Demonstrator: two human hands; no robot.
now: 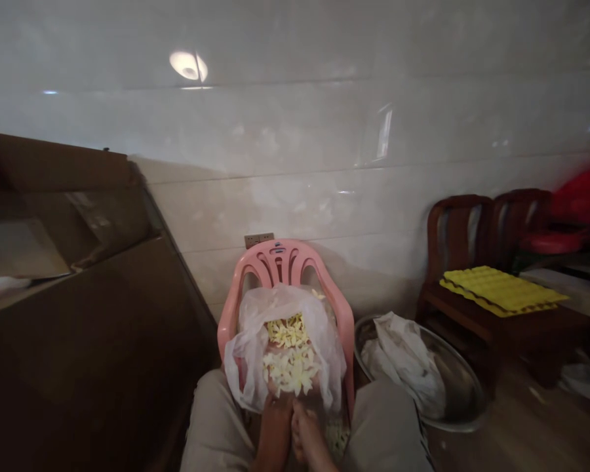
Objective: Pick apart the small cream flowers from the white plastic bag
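My left hand (277,412) and my right hand (303,429) are close together, low between my knees. The right hand's fingers curl inward; what they hold, if anything, is too blurred to name. My left hand also looks closed, its fingertips mostly hidden against pale flower-like pieces (295,368). Whether it grips some of these cannot be made out. Just beyond lies a heap of yellower pieces (288,330) inside an open, whitish plastic bag (243,370). The bag rests on the seat of a pink plastic armchair (344,311) facing me.
A metal basin (465,400) with a white sack (406,357) stands on the floor at right. Behind it, yellow egg trays (504,288) lie on a wooden chair (459,242). Cardboard boxes (54,164) and a dark panel (93,354) are at left. Tiled wall (295,131) behind.
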